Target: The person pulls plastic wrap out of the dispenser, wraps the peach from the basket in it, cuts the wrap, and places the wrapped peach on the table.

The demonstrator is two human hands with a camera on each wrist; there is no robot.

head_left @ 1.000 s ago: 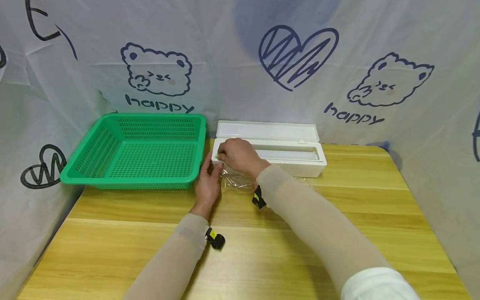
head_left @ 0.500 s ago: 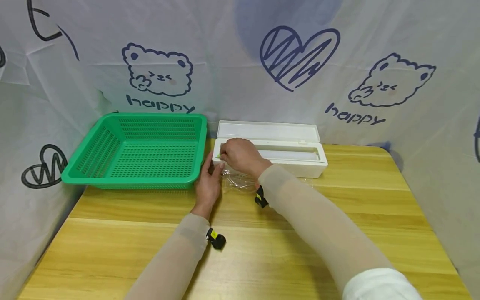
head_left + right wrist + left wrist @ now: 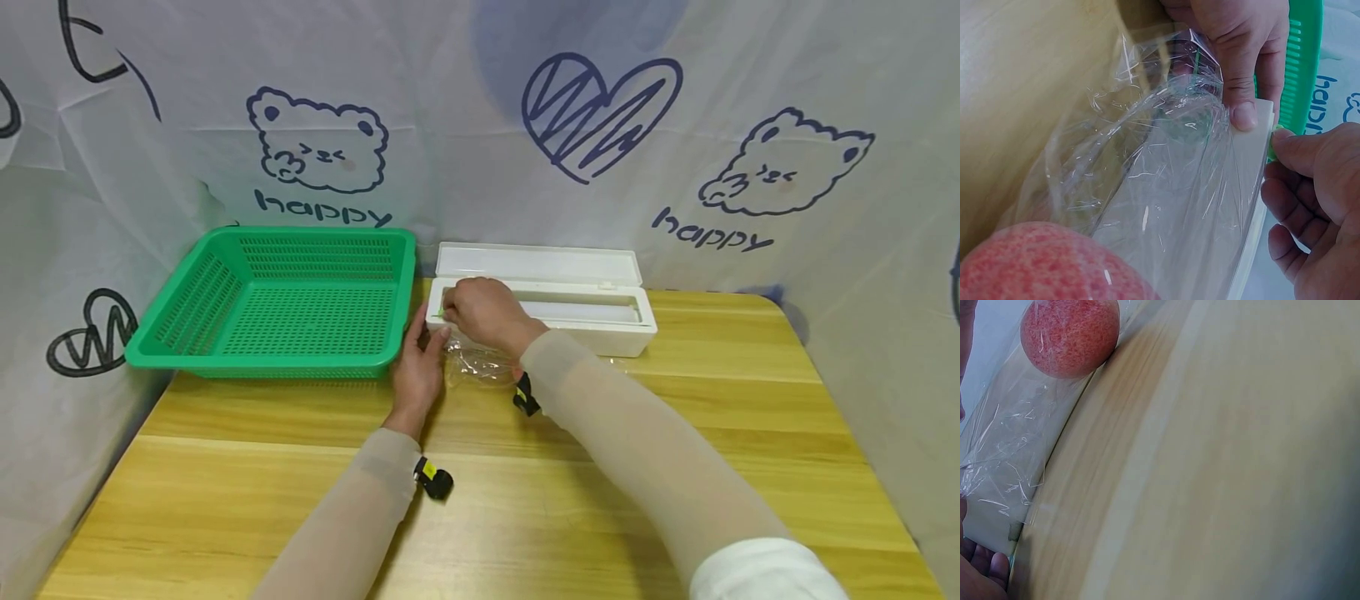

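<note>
A white cling film dispenser box (image 3: 617, 340) stands at the back of the table, its lid (image 3: 536, 262) raised and a white roll (image 3: 581, 312) inside. Clear cling film (image 3: 480, 362) hangs down its front onto the table. My left hand (image 3: 417, 375) grips the box's left end, thumb on the front through or beside the film. Over the top edge at that end, my right hand (image 3: 486, 312) pinches a small green slide cutter (image 3: 1271, 152), mostly covered by the fingers. Under the film lies a round, speckled pink-red thing (image 3: 1071, 337), nearly all hidden by the right arm in the head view.
A green plastic basket (image 3: 322, 362) sits left of the box, close to my left hand. Behind both hangs a white cloth (image 3: 465, 150) with drawings. Wooden tabletop (image 3: 525, 500) spreads in front, and the box stands near its back edge.
Hardly anything differs. The head view has shifted slightly, and both hands stay at the box's left end with the same hold.
</note>
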